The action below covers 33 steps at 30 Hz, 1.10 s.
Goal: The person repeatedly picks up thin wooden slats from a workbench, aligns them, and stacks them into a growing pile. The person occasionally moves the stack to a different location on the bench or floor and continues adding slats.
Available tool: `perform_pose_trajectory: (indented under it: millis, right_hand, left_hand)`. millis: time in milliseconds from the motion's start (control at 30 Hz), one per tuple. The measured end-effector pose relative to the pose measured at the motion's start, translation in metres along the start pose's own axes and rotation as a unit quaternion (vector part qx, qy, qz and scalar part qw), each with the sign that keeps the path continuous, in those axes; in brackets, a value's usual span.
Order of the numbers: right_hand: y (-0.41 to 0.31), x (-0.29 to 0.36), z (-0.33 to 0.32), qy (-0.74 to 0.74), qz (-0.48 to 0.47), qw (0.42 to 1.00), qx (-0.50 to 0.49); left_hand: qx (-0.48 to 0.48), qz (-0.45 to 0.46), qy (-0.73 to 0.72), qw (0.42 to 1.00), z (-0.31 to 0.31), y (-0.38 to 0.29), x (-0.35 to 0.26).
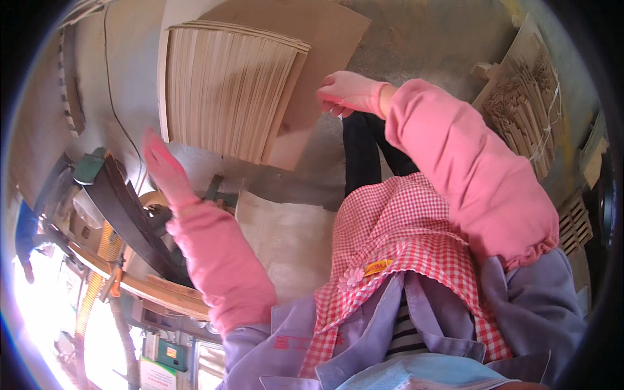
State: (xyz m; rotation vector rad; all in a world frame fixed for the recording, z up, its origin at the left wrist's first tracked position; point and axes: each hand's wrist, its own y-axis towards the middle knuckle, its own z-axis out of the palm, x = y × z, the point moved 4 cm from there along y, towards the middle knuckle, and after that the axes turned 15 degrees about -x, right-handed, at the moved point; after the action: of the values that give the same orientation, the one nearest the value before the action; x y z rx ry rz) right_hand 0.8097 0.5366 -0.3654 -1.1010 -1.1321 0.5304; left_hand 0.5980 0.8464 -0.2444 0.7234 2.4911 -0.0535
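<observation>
Both my hands wear pink gloves, with pink sleeve covers up the forearms. My left hand (165,168) is raised on the left, fingers extended, beside a dark metal machine part with a green end (129,214); nothing shows in it. On the other side, my right hand (348,92) hangs over the edge of a large brown board (336,29), its fingers bent; whether they hold anything cannot be told. Between the hands, a wide row of thin wooden strips (224,92) stands packed together on the board, with several more strips lying along its far edge.
Bundled wooden strips (521,107) lie on a board at the right, near a slatted pallet (575,222). A pale sheet (282,243) lies on the floor before me. Yellow hoses (90,292) hang at lower left; another person's blue sleeve (25,231) shows at the far left.
</observation>
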Motion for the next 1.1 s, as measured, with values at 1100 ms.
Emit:
perform_pose_trajectory:
  millis: [1100]
  right_hand:
    - [-0.018,0.048,0.080,0.410,0.108,0.891,-0.164]
  left_hand:
    - [0.211,-0.116,-0.034,0.970,0.136,0.131,-0.045]
